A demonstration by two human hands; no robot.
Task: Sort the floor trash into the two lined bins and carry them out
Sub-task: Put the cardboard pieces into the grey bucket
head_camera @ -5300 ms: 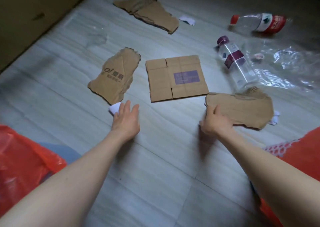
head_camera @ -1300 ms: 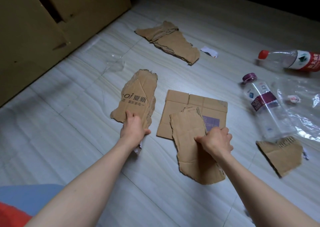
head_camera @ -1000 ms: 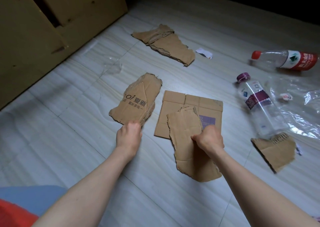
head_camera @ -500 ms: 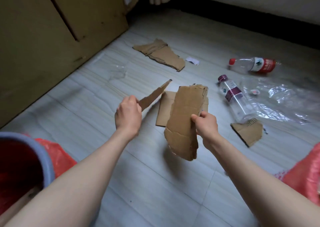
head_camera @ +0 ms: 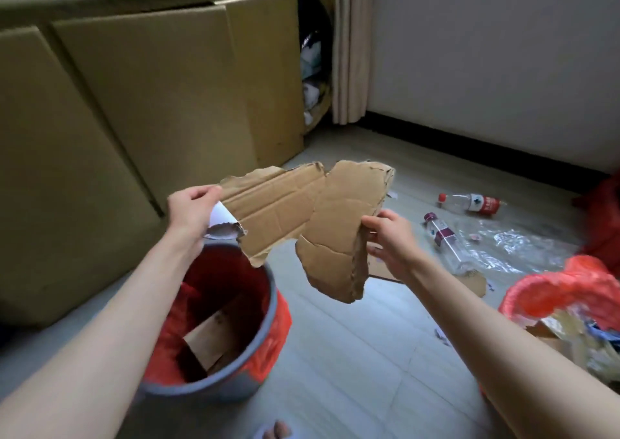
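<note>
Cardboard is the job of the moment: the person holds two torn brown pieces in the air above the floor, ready for the grey bin [head_camera: 214, 354] with the red liner that stands at the left, below the left forearm. The left hand [head_camera: 191, 212] pinches one piece [head_camera: 271, 210] by its ragged end, with a scrap of white paper [head_camera: 221, 219] caught in the same pinch, and this piece hangs right over the bin's mouth. The right hand [head_camera: 389, 242] grips the other piece [head_camera: 339, 234], thumb on the near face and fingers curled behind; it hangs beside the bin, over bare floor. Next, I'd judge, both pieces must swing over the opening and drop (a slab of cardboard already stands inside, so space is tight). Both look stiff, creased and rough-edged. Two plastic bottles [head_camera: 469, 202] and a clear plastic sheet [head_camera: 516, 240] wait on the floor near the second red-lined bin [head_camera: 557, 291].
</note>
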